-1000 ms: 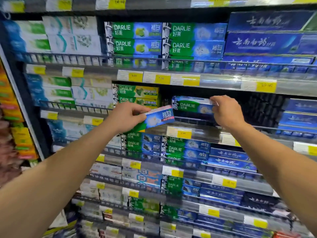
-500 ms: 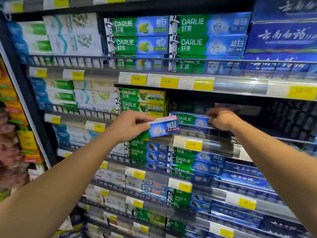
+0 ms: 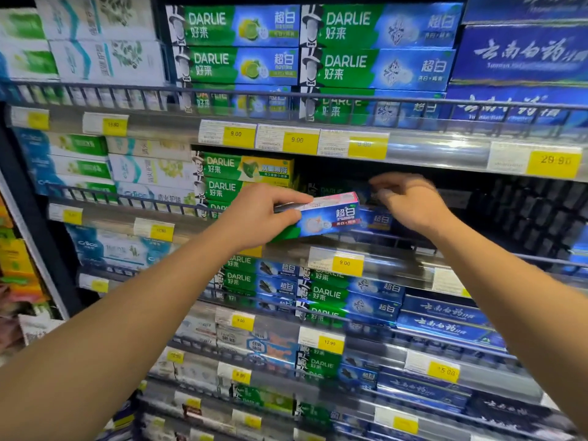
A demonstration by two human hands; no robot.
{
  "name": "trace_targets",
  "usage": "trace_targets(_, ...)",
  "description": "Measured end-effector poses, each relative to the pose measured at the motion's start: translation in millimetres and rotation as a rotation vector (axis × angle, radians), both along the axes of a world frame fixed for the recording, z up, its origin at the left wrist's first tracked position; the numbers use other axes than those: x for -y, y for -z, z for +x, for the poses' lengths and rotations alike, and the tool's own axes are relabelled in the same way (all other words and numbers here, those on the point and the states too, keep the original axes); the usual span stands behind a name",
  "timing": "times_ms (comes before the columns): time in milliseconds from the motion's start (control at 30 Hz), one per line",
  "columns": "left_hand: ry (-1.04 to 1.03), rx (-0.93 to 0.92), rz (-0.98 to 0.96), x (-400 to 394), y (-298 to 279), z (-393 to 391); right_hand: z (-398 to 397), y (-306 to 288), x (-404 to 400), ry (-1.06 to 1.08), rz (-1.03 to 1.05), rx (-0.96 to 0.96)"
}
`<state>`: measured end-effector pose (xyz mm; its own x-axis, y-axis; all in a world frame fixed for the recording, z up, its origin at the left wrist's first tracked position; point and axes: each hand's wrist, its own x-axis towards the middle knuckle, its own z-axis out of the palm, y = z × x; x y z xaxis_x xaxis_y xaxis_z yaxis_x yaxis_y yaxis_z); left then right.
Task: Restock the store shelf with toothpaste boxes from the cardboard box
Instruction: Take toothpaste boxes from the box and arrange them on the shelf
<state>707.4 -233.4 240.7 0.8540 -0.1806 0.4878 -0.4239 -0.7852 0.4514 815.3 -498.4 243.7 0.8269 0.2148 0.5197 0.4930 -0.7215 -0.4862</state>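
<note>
In the dark shelf gap, the blurred right hand curls unreadably; the left hand grips a toothpaste box.

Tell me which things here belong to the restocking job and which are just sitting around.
Job:
left hand gripping toothpaste box
right hand reaching into the shelf gap
box on the shelf

Bystanders:
dark blue boxes
white boxes
price tags

Both arms outstretched, left hand gripping, right hand blurred, fingers curled
</note>
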Motion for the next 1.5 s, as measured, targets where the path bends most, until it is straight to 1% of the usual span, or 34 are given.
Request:
trace_targets(33, 0.019, 0.020, 0.015, 9, -3, 4, -5, -1, 3, -0.034, 0.092, 0.000)
trace_targets(133, 0.066, 0.082, 0.087, 38, -12, 20, -26, -7, 12, -0.190, 0.459, -0.121)
trace_targets(167, 0.081, 0.091, 0.119, 46, -13, 26, -33, -8, 17, -0.216, 0.499, -0.134)
trace_targets(200, 0.090, 0.088, 0.142, 54, -14, 33, -41, -9, 22, -0.233, 0.468, -0.123)
trace_targets(267, 0.103, 0.071, 0.154, 67, -13, 48, -48, -6, 30, -0.212, 0.299, -0.064)
trace_targets(367, 0.111, 0.079, 0.185, 82, -8, 65, -49, 2, 34, -0.090, -0.001, 0.055)
trace_targets(433, 0.109, 0.077, 0.232, 87, -6, 75, -42, 9, 34, -0.011, -0.143, 0.120)
trace_targets(567, 0.066, 0.002, 0.335, 85, -2, 89, -29, 16, 23, 0.079, -0.301, 0.132)
trace_targets(633, 0.036, -0.021, 0.320, 80, 0, 86, -22, 20, 15, 0.090, -0.346, 0.082)
trace_targets(700, 0.002, 0.020, 0.223, 71, 2, 74, -15, 23, 11, 0.102, -0.363, 0.025)
trace_targets(833, -0.012, 0.120, 0.048, 49, 14, 36, -5, 18, 8, 0.123, -0.373, -0.015)
trace_targets(967, -0.093, 0.163, -0.103, 28, 32, 9, -2, 12, 0, 0.114, -0.420, -0.069)
trace_targets(1300, -0.151, 0.125, -0.113, 10, 44, -8, -2, 14, -6, 0.155, -0.386, -0.115)
trace_targets(1367, -0.155, 0.105, -0.129, 9, 47, -12, -9, 15, -8, 0.158, -0.349, -0.108)
trace_targets(1433, -0.161, 0.086, -0.150, 8, 52, -17, -20, 18, -12, 0.166, -0.273, -0.038)
trace_targets(1500, -0.165, 0.061, -0.170, 6, 61, -25, -40, 24, -18, 0.157, -0.199, 0.082)
